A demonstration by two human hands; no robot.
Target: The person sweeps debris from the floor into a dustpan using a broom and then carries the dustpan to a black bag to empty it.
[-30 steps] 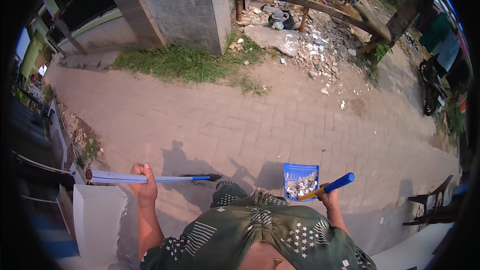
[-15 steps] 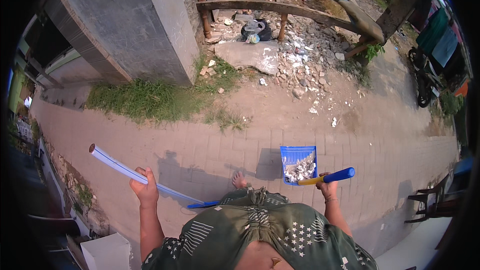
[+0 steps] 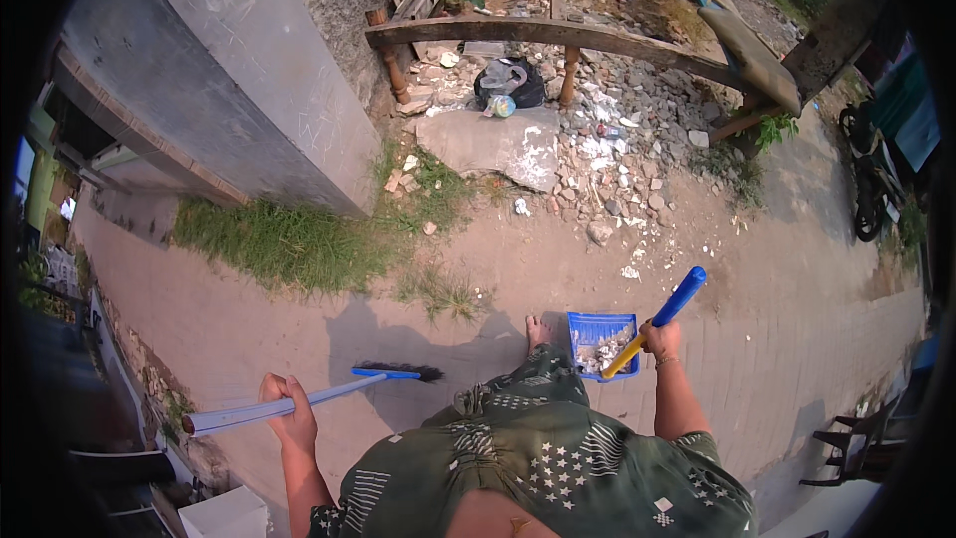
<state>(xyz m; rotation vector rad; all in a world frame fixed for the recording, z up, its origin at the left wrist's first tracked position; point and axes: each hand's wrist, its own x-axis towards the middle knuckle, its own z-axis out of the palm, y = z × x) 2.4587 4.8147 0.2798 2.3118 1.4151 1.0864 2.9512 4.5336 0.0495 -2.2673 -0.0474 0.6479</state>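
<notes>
My left hand (image 3: 287, 410) grips the pale blue handle of a broom (image 3: 299, 401), whose dark bristled head hangs just above the brick paving in front of me. My right hand (image 3: 661, 341) holds the long yellow and blue handle of a blue dustpan (image 3: 600, 339). The pan hangs by my right side and carries white rubble and scraps. One bare foot (image 3: 538, 329) shows just left of the pan. I wear a green patterned garment.
Ahead lies a heap of stones and rubbish (image 3: 597, 154) under a rough wooden frame (image 3: 558, 35), with a black bag (image 3: 510, 80). A grey concrete wall (image 3: 219, 90) and grass patch (image 3: 289, 244) stand left. A motorbike (image 3: 864, 179) is parked right.
I have walked forward toward the rubble heap. The broom has swung from sideways to pointing ahead, its head low. The dustpan stays hanging from my right hand.
</notes>
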